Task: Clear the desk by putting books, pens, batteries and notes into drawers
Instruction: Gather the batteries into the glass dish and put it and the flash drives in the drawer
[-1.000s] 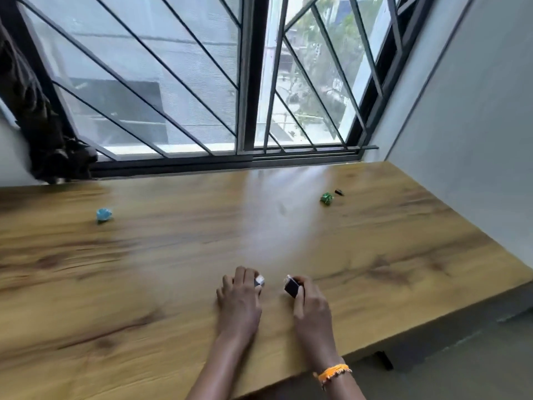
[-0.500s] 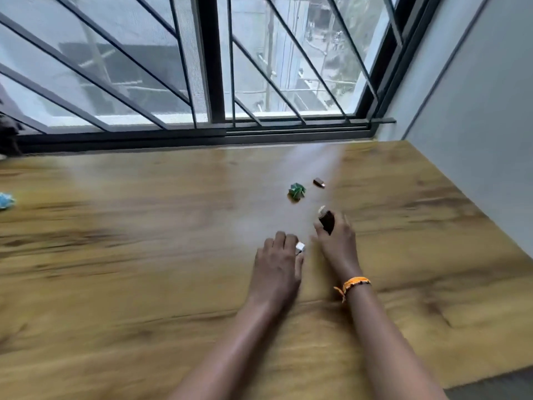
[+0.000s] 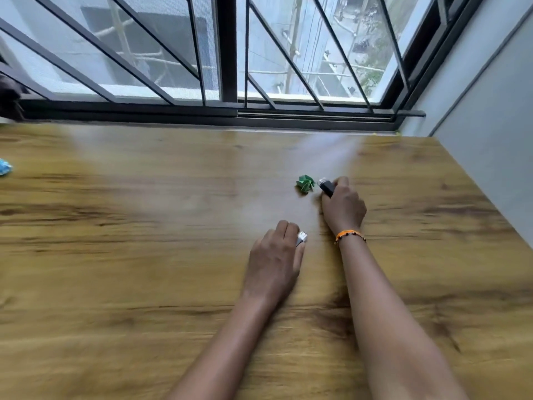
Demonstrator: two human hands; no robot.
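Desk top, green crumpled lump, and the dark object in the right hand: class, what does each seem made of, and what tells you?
Desk top: wood or wood-look laminate, smooth and faintly glossy; grain streaks and window glare show.
Green crumpled lump: probably paper; sharp creases, matte.
Dark object gripped by the right hand: likely a battery, dark casing with a shiny metallic-looking end; too blurred to confirm.

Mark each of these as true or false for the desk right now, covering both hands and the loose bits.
1. The right hand grips a dark battery. True.
2. The green crumpled note lies in the left hand. False: it lies on the desk, beside the dark battery.
3. The left hand holds a small silver item. True.
4. The orange wristband is on the left wrist. False: it is on the right wrist.
5. The blue crumpled note lies by the right wall. False: it lies at the far left edge.
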